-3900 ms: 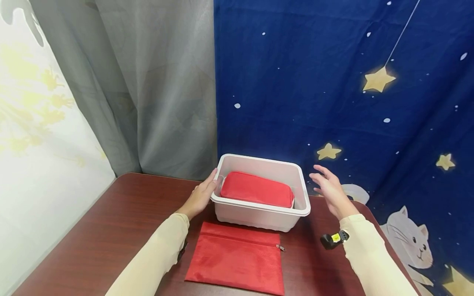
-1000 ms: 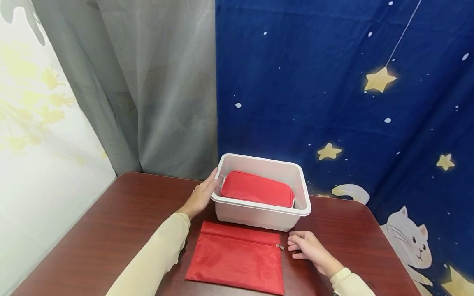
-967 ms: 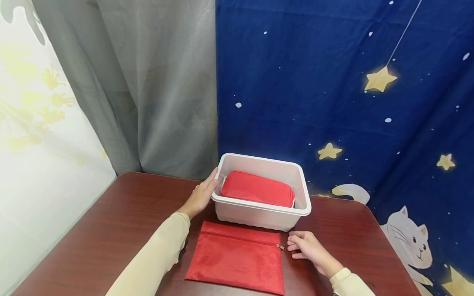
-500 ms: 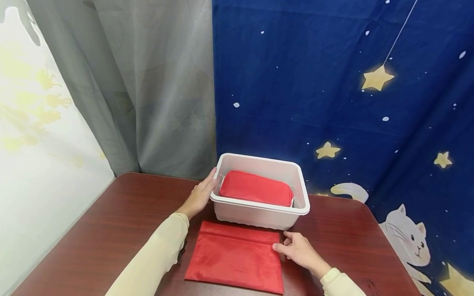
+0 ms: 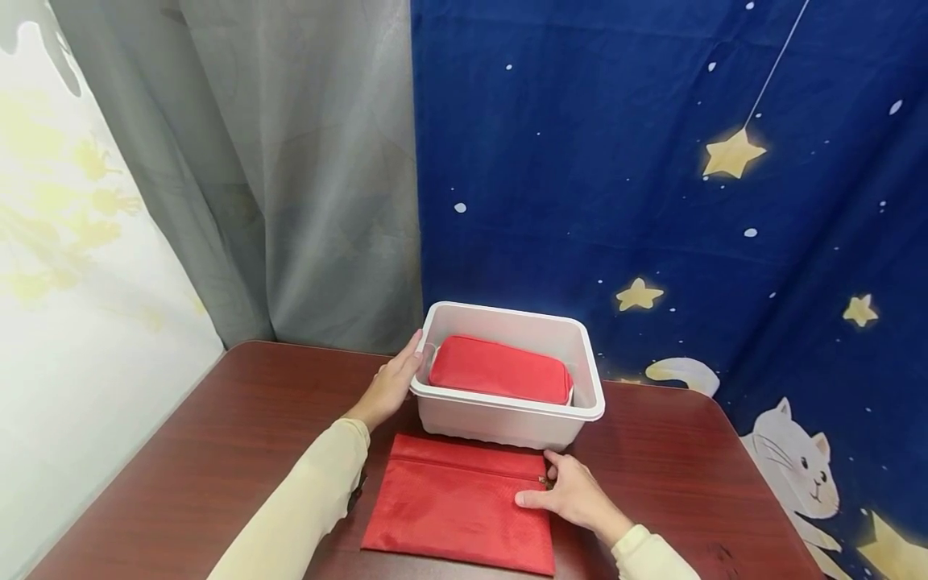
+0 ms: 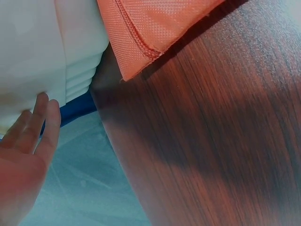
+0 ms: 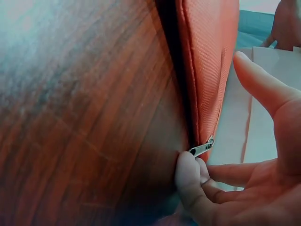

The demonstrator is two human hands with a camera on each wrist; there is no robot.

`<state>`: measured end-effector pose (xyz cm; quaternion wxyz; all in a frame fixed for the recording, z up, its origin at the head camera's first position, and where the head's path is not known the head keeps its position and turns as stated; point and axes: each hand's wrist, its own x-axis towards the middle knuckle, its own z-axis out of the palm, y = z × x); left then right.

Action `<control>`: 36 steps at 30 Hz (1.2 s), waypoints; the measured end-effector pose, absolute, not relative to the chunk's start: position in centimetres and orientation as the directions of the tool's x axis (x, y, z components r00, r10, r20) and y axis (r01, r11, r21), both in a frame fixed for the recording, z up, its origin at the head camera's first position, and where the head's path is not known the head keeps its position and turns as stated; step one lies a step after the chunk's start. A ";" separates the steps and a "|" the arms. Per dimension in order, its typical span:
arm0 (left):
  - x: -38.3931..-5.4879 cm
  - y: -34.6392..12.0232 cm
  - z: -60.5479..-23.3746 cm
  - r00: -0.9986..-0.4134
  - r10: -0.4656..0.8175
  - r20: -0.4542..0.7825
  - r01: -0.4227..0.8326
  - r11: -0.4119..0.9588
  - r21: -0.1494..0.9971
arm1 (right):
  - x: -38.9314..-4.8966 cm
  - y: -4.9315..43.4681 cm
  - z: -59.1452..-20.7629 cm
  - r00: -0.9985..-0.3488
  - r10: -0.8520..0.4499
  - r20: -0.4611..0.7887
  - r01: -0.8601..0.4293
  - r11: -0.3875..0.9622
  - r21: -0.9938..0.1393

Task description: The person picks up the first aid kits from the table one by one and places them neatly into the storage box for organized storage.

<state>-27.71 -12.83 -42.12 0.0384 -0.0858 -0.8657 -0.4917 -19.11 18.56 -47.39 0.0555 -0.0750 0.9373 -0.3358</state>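
Note:
A flat red zip pouch (image 5: 457,515) lies on the table in front of a white plastic bin (image 5: 500,423). Inside the bin rests a thicker red case (image 5: 500,370). My left hand (image 5: 387,387) touches the bin's left side with its fingers straight, as the left wrist view confirms. My right hand (image 5: 576,491) is at the pouch's right edge, thumb stretched out over the fabric. In the right wrist view its fingertips (image 7: 188,169) are beside the metal zipper pull (image 7: 201,149), seemingly touching it, while the thumb stays apart from them.
The dark red-brown wooden table (image 5: 239,451) has rounded far corners. Behind it hang a grey curtain (image 5: 341,177) and a blue star-patterned curtain (image 5: 551,201). A pale patterned surface (image 5: 80,387) stands along the left.
My right hand has come from the right of the bin down to the pouch's zipper end, then slightly left over its edge. The left hand, bin and pouch stay put.

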 end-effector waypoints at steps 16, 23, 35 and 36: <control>-27.4 -13.3 -42.3 -0.982 0.100 0.160 0.188 0.470 0.862 | -18.8 17.4 -47.9 -0.983 -0.180 0.018 -0.164 0.844 -0.511; -27.5 -13.1 -42.4 -0.981 0.105 0.164 0.194 0.467 0.863 | -18.4 17.2 -48.3 -0.983 -0.165 0.075 -0.180 0.830 -0.528; -27.7 -12.9 -42.3 -0.981 0.112 0.160 0.194 0.475 0.858 | -17.5 16.9 -48.8 -0.967 -0.228 0.114 -0.244 0.695 -0.676; -27.7 -12.8 -42.3 -0.981 0.111 0.159 0.193 0.474 0.859 | -17.5 16.9 -48.8 -0.966 -0.233 0.108 -0.242 0.688 -0.684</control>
